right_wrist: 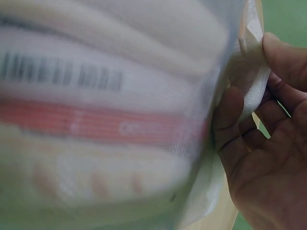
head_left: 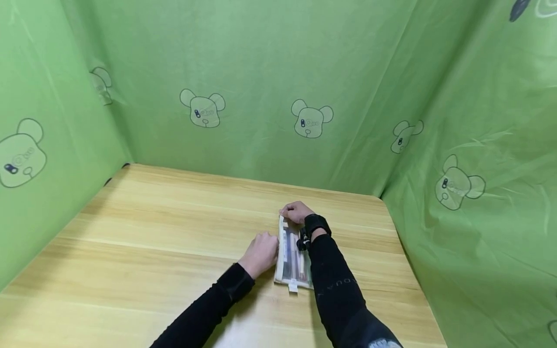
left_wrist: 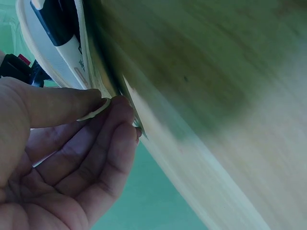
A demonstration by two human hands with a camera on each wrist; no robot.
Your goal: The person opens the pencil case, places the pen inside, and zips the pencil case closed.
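Observation:
A see-through pencil case (head_left: 280, 275) with a pale zipped edge lies on the table, its long side running away from me. Pens show through it, among them a black-and-white marker (left_wrist: 69, 52) near the zip in the left wrist view. At the case's left side, my left hand (head_left: 261, 253) pinches a small cream zip pull (left_wrist: 96, 111) between thumb and forefinger. My right hand (head_left: 297, 211) grips the far end corner of the case. Through the blurred clear side in the right wrist view, a red-striped item (right_wrist: 96, 124) and a barcode are visible.
The wood-grain table (head_left: 174, 217) spreads out around the case. Green curtains (head_left: 252, 58) printed with bear heads stand behind it and along both sides. A small fabric tab (head_left: 293, 288) sticks out from the case's near end.

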